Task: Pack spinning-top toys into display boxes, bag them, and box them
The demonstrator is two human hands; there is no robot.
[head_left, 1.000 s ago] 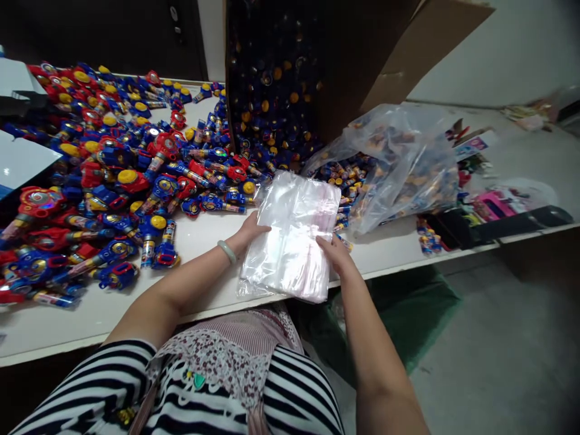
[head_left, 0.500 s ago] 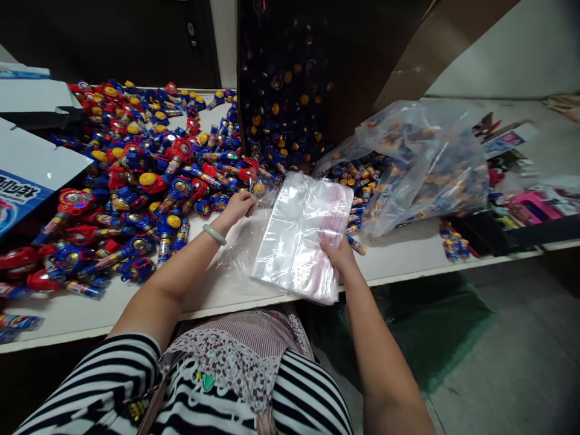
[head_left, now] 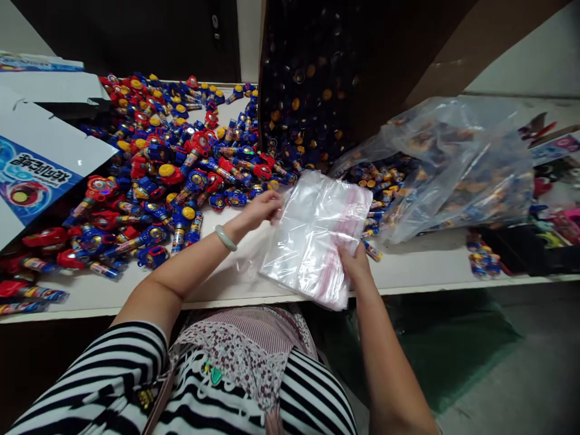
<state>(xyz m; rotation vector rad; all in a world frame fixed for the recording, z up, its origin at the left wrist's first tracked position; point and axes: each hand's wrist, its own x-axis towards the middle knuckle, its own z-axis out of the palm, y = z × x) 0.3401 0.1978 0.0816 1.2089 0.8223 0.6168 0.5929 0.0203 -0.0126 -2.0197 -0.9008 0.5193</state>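
While the right hand point(head_left: 356, 264) grips the near edge of a stack of clear zip-top plastic bags point(head_left: 312, 241), with its fingers curled over the top layer, the left hand point(head_left: 260, 211) sits at the stack's far left corner, fingers slightly apart and tips at the film. Whether those fingers pinch a bag cannot be told. The stack lies between the hands, slightly bowed and just above a white table point(head_left: 217, 290), and a loose clear bag point(head_left: 251, 260) trails from it beneath the left hand. A pale green bangle point(head_left: 225, 238) circles the left wrist. Left of and beyond the left hand spreads a heap of red, blue and yellow plastic toys point(head_left: 181, 181), with the nearest ones just beyond the stack. Straight ahead of the hands stands a dark cardboard carton point(head_left: 308, 78), and past the right hand slumps a large clear plastic sack point(head_left: 457, 169) full of similar toys. Below both arms show a striped top point(head_left: 308, 386) and a floral apron point(head_left: 240, 356)
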